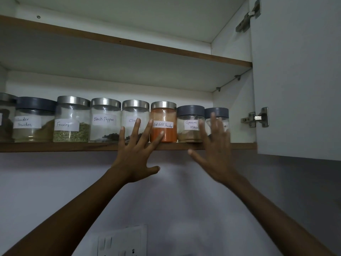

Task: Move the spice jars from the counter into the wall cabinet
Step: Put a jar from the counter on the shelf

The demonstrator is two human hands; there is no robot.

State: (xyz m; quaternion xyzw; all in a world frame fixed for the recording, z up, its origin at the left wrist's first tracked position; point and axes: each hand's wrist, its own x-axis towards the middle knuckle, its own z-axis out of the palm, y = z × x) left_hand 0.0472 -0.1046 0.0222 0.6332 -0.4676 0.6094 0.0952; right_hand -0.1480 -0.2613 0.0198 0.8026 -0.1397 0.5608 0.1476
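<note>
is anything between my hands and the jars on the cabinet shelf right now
Nothing visible. The left hand is spread open before the clove jar and red chilli powder jar, the right hand before the garam masala jar. The door stands open, aside.

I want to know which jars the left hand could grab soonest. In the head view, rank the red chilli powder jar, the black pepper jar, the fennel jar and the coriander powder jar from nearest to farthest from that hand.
From the left hand:
1. Red chilli powder jar, just right of its fingertips.
2. Black pepper jar, a little to its left.
3. Fennel jar, further left.
4. Coriander powder jar, farthest left along the shelf.
</note>
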